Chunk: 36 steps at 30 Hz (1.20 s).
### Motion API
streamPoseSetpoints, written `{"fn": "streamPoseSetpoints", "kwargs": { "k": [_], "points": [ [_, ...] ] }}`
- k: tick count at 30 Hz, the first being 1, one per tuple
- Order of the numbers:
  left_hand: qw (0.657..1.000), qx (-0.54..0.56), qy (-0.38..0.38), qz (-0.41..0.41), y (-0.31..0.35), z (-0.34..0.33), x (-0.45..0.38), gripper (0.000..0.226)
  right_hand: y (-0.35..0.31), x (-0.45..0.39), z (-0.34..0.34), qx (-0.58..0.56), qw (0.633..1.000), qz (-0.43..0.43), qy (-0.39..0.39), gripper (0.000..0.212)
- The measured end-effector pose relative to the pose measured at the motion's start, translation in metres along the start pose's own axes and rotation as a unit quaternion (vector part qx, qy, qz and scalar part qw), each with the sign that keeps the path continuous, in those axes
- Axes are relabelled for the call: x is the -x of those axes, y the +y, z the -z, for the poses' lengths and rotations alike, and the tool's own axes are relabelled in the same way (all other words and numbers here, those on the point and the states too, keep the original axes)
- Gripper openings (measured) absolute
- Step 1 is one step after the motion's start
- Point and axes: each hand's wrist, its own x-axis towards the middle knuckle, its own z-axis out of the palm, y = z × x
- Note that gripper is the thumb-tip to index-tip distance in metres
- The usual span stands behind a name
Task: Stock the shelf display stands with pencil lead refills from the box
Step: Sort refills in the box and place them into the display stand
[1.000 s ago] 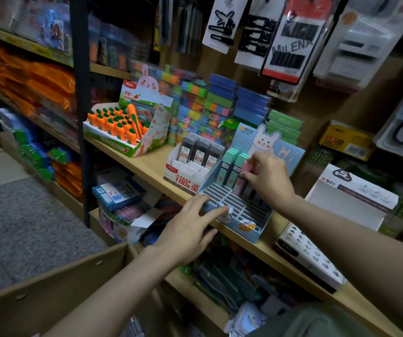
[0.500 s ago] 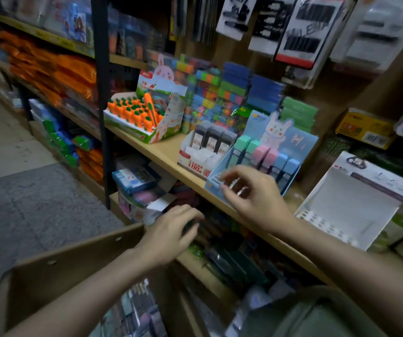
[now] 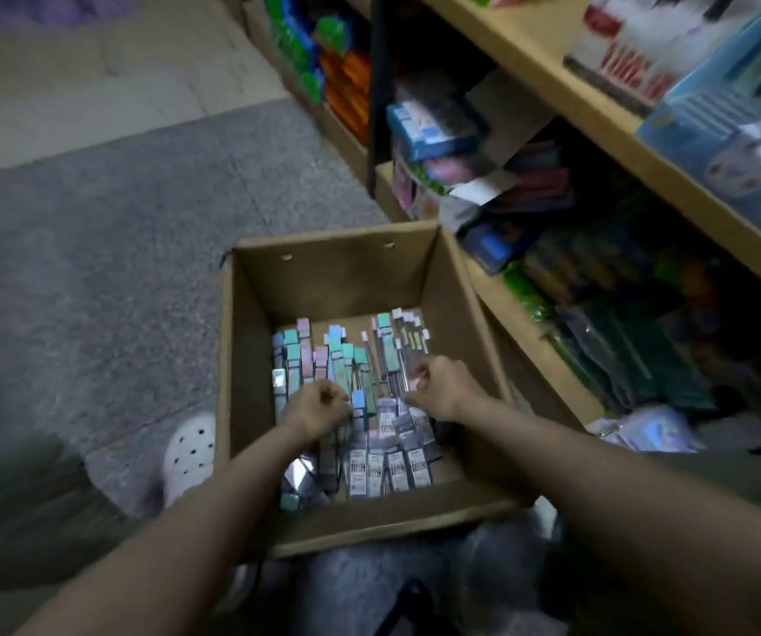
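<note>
An open cardboard box (image 3: 337,243) stands on the floor below me, its bottom covered with pencil lead refills (image 3: 387,470) in teal, pink, blue and grey cases. Both my hands are down inside it. My left hand (image 3: 316,408) curls its fingers into the refills at the pile's left, beside a blue-capped one. My right hand (image 3: 442,387) curls round slim grey refills at the right. The blue display stand (image 3: 736,130) and the white-and-red display stand (image 3: 635,62) sit on the wooden shelf (image 3: 553,71) at the upper right, blurred.
The lower shelf (image 3: 520,323), right of the box, is crowded with packaged stationery. A black shelf post (image 3: 376,107) rises behind the box. My white perforated shoe (image 3: 188,452) is against the box's left side. Grey floor (image 3: 94,268) spreads to the left.
Both hands left the blue display stand on the shelf and dropped into the box. My view swung from the shelf down to the box.
</note>
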Motion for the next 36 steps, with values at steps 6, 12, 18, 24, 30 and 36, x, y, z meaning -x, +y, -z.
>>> {"fn": "streamPoseSetpoints", "kwargs": {
  "k": [6, 12, 18, 24, 30, 36],
  "points": [
    [0.992, 0.029, 0.087, 0.081, -0.038, -0.03, -0.01, 0.033, 0.033, -0.046, -0.048, 0.012, 0.998, -0.059, 0.002, 0.058],
    [0.989, -0.045, 0.131, 0.057, -0.049, -0.041, -0.028, 0.051, 0.047, -0.061, -0.082, 0.021, 0.996, -0.086, 0.027, 0.064],
    [0.987, -0.058, 0.15, 0.029, -0.055, -0.044, -0.034, 0.039, 0.047, -0.065, -0.084, 0.044, 0.993, -0.084, 0.067, 0.045],
    [0.988, -0.009, 0.149, 0.027, -0.053, -0.049, -0.037, 0.02, 0.039, -0.058, -0.074, 0.067, 0.99, -0.071, 0.102, 0.039],
    [0.975, 0.098, 0.197, 0.025, -0.041, -0.036, -0.032, 0.015, 0.02, -0.049, -0.055, -0.088, 0.985, 0.006, 0.148, 0.031],
    [0.934, 0.294, 0.197, 0.042, -0.017, -0.022, -0.026, 0.016, -0.016, -0.053, -0.04, -0.427, 0.902, -0.007, -0.056, 0.025]
  ]
}}
